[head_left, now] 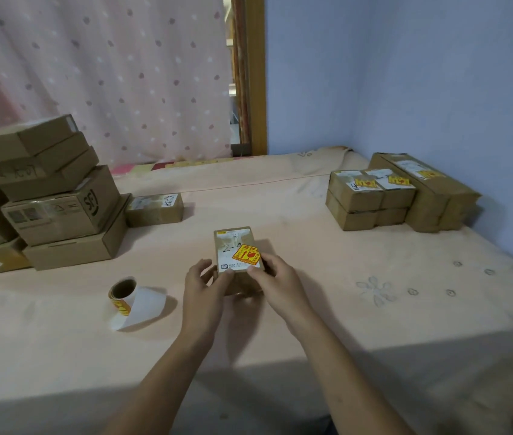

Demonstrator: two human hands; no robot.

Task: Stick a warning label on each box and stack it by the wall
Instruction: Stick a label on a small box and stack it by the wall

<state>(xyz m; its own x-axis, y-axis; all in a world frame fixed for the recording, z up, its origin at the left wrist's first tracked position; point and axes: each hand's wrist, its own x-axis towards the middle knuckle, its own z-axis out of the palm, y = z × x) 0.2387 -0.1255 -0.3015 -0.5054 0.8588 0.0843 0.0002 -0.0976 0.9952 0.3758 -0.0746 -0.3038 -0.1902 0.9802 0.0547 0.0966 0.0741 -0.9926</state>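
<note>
Cardboard box [237, 243], one yellow label [246, 254] on top, sits mid-sheet [327, 271]. I see two hands, left hand [203, 282] and right hand [277, 277], fingers curled round its near end. One label roll [122, 293] lies to its left. Three stuck labels show on the wall stack [431, 208].

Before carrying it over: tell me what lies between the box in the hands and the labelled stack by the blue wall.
In the head view, only bare pink bedsheet lies between the box and the labelled stack; nothing stands there.
</note>
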